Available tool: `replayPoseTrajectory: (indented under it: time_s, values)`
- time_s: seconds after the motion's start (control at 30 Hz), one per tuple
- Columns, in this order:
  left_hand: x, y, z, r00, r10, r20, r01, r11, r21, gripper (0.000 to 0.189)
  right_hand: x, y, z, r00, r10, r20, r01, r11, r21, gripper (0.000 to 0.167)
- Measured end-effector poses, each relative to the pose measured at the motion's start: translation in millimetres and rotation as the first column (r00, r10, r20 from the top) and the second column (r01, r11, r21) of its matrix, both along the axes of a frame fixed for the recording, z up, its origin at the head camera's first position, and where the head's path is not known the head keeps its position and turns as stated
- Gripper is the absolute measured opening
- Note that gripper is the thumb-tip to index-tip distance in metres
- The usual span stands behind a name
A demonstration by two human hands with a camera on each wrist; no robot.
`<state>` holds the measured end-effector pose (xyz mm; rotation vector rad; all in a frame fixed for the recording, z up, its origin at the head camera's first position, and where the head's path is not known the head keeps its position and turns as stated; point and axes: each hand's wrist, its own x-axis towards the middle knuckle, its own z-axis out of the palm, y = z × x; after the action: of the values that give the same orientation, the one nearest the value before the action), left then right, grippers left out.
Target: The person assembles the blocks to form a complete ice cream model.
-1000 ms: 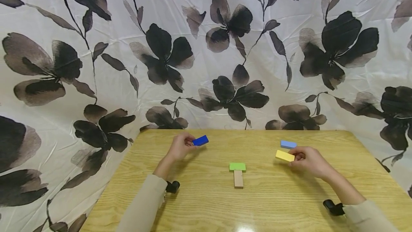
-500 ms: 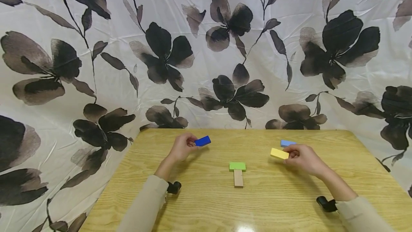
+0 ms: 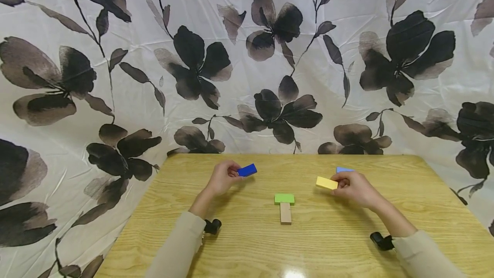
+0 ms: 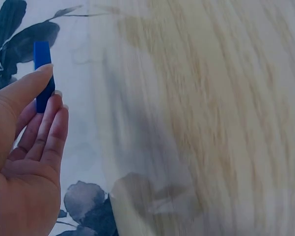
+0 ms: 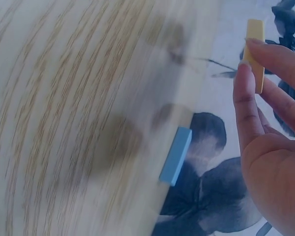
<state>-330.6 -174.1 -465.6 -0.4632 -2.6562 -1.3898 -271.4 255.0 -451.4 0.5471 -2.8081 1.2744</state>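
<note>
A dark blue block (image 3: 247,170) is pinched between the thumb and fingers of my left hand (image 3: 222,178), above the table's far left part. The left wrist view shows the same blue block (image 4: 42,54) with the thumb across it. My right hand (image 3: 356,188) pinches a yellow block (image 3: 326,182) by its right end, off the table. In the right wrist view the yellow block (image 5: 255,30) stands upright between thumb and fingertips. Between the hands, a green block (image 3: 284,199) lies crosswise against the far end of a plain wooden block (image 3: 285,213), making a T.
Behind my right hand a light blue block (image 3: 343,170) lies near the far edge, partly covered by the hand. The wooden table (image 3: 247,248) ends at a white cloth (image 3: 239,67) with dark flowers. A black wrist camera (image 3: 381,241) sits at the right sleeve.
My right hand has carried the yellow block leftward toward the middle. My left hand has moved slightly right with the dark blue block. The green and wooden blocks stay put.
</note>
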Motion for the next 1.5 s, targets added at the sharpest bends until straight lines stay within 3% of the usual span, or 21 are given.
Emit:
replayPoseTrajectory:
  time_s: [0.5,1.5]
  values:
    - [1.9,10.7,-2.4,1.0,-0.018,0.013,0.018,1.0,-0.009,0.024,-6.2,-11,-1.8,0.999,0.03,-0.034,-0.03,0.999,-0.012,0.028]
    - [3.4,37.9,-12.6,0.997,-0.076,0.021,0.075,0.997,0.029,0.025,-14.8,-38,-12.5,0.998,0.052,-0.026,-0.053,0.998,-0.039,0.03]
